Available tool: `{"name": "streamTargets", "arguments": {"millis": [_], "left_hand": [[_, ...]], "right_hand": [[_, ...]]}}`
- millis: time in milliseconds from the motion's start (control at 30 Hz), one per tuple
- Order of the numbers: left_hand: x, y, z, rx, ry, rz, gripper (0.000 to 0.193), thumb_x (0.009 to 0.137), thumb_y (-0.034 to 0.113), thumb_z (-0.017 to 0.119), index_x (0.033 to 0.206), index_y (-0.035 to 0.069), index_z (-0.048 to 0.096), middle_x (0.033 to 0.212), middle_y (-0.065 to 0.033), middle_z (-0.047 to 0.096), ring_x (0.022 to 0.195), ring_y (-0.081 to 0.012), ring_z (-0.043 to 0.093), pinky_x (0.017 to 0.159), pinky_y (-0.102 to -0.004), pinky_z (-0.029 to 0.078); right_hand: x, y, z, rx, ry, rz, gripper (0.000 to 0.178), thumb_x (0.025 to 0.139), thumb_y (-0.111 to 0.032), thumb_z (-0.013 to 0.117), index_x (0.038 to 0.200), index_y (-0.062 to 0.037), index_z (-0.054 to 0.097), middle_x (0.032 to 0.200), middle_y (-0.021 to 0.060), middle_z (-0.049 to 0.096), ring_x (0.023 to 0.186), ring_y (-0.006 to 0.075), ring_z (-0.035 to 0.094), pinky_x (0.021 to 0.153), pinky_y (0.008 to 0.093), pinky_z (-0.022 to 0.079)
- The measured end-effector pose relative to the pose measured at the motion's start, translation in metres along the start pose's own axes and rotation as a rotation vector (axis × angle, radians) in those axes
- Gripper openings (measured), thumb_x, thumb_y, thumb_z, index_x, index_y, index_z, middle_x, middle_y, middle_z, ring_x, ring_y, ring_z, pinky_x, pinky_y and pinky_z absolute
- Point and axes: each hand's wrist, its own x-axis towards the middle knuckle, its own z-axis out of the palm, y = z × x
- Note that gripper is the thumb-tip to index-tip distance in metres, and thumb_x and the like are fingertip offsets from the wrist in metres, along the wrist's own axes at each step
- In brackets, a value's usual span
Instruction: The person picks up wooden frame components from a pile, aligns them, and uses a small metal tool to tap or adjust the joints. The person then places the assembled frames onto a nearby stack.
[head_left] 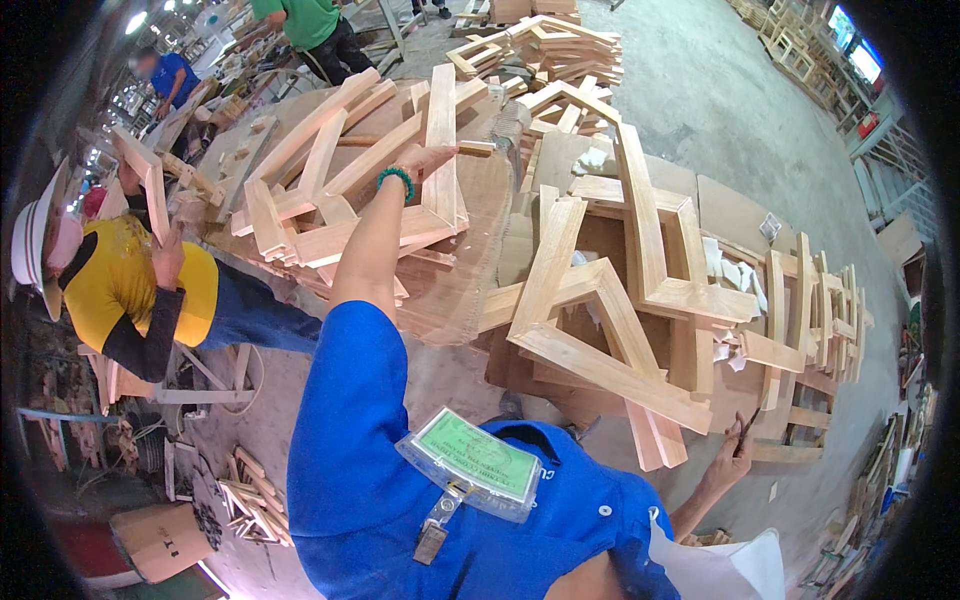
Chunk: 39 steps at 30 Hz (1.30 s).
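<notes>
My left hand [425,161] reaches far out to the left table, a green bead bracelet on its wrist. Its fingers stretch across the upright board of an L-shaped wooden frame piece [438,115], seeming to touch it. Low on the right, my right hand [733,452] is closed around a thin dark stick [754,417], perhaps a pencil; its exact kind is unclear. Close to that hand, an angled wooden frame piece [615,375] lies across other pieces. Another L-shaped frame piece [640,220] sits behind it.
Cardboard [470,270] covers the left table. White foam scraps [735,272] lie among stacked frames on the right. A co-worker in a yellow shirt [130,280] holds a wooden piece [150,185] at the left. More frame stacks [560,50] stand at the back.
</notes>
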Motion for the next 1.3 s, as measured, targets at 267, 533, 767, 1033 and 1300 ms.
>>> {"name": "streamTargets", "arguments": {"millis": [267, 533, 767, 1033, 1300], "left_hand": [[-0.016, 0.038, 0.061, -0.170, -0.073, 0.106, 0.035, 0.073, 0.029, 0.080, 0.093, 0.005, 0.064, 0.087, -0.0046, 0.068, 0.077, -0.0150, 0.065, 0.066, -0.0284, 0.055], [-0.059, 0.071, 0.193, -0.245, -0.139, 0.107, 0.038, 0.075, 0.035, 0.077, 0.096, 0.006, 0.063, 0.082, -0.0029, 0.065, 0.072, -0.0147, 0.062, 0.064, -0.0328, 0.052], [-0.098, 0.056, 0.276, -0.290, -0.215, 0.102, 0.032, 0.075, 0.032, 0.077, 0.089, 0.008, 0.061, 0.083, -0.0024, 0.062, 0.068, -0.0130, 0.060, 0.051, -0.0288, 0.047], [-0.103, 0.038, 0.308, -0.363, -0.303, 0.108, 0.040, 0.074, 0.030, 0.078, 0.099, 0.006, 0.058, 0.084, -0.0030, 0.062, 0.065, -0.0124, 0.059, 0.047, -0.0292, 0.044], [-0.108, 0.029, 0.317, -0.368, -0.227, 0.035, 0.039, 0.074, 0.032, 0.078, 0.099, 0.009, 0.059, 0.080, -0.0004, 0.061, 0.066, -0.0118, 0.059, 0.049, -0.0282, 0.045]], "right_hand": [[-0.004, -0.008, 0.022, 0.061, -0.092, 0.042, 0.027, 0.093, -0.010, 0.053, 0.116, 0.0005, 0.061, 0.096, 0.0054, 0.062, 0.085, 0.0116, 0.055, 0.075, 0.0253, 0.045], [-0.013, -0.073, 0.071, 0.218, -0.390, -0.184, 0.043, 0.090, 0.004, 0.045, 0.131, -0.0070, 0.052, 0.092, 0.0033, 0.060, 0.081, 0.0125, 0.053, 0.077, 0.0260, 0.044], [-0.020, -0.094, 0.077, -0.190, -0.351, -0.332, 0.046, 0.075, 0.000, 0.059, 0.114, -0.0229, 0.064, 0.085, 0.0057, 0.060, 0.077, 0.0249, 0.060, 0.061, 0.0351, 0.047], [-0.023, -0.089, 0.078, -0.406, -0.275, -0.371, 0.037, 0.076, -0.002, 0.061, 0.108, -0.0204, 0.068, 0.082, 0.0035, 0.059, 0.075, 0.0211, 0.060, 0.060, 0.0331, 0.046], [-0.017, -0.094, 0.074, -0.466, -0.280, -0.406, 0.035, 0.075, -0.003, 0.062, 0.104, -0.0205, 0.069, 0.082, 0.0031, 0.060, 0.075, 0.0215, 0.060, 0.058, 0.0332, 0.047]]}}
